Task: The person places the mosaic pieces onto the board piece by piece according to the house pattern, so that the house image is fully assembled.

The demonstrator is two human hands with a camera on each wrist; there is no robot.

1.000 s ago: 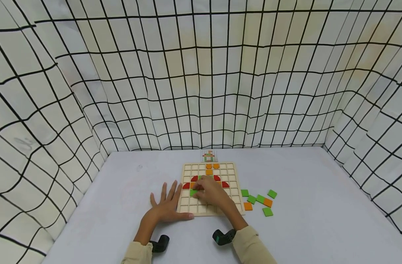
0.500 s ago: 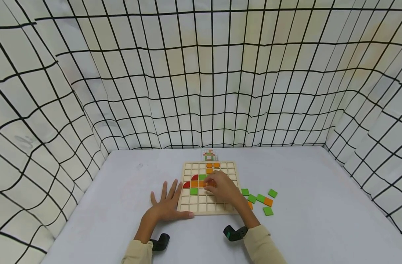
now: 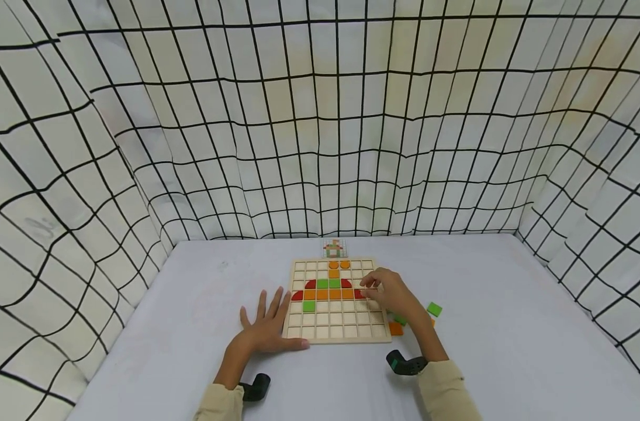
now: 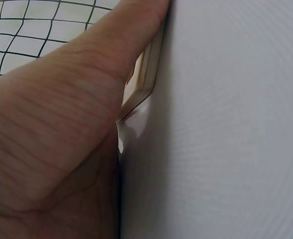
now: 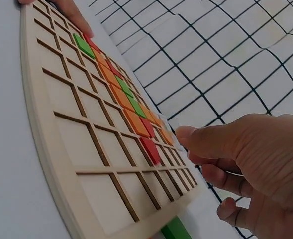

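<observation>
A wooden grid board lies on the white table, with red, orange and green tiles set in its cells. One green square tile sits below the left part of the orange row. My left hand rests flat with spread fingers at the board's left side, its thumb along the front left corner. Above the right side of the board is my right hand, fingers loosely bent. In the right wrist view, nothing shows between the thumb and fingers of that hand, just past a red tile.
Right of the board lie loose tiles, among them an orange square and a green square, others partly hidden by the right arm. A small pattern card lies behind the board. Black-lined white curtains enclose the table.
My right hand has moved right, from the lone green tile across the orange row to the board's right side, uncovering the tiles in the middle. My left hand has stayed put.
</observation>
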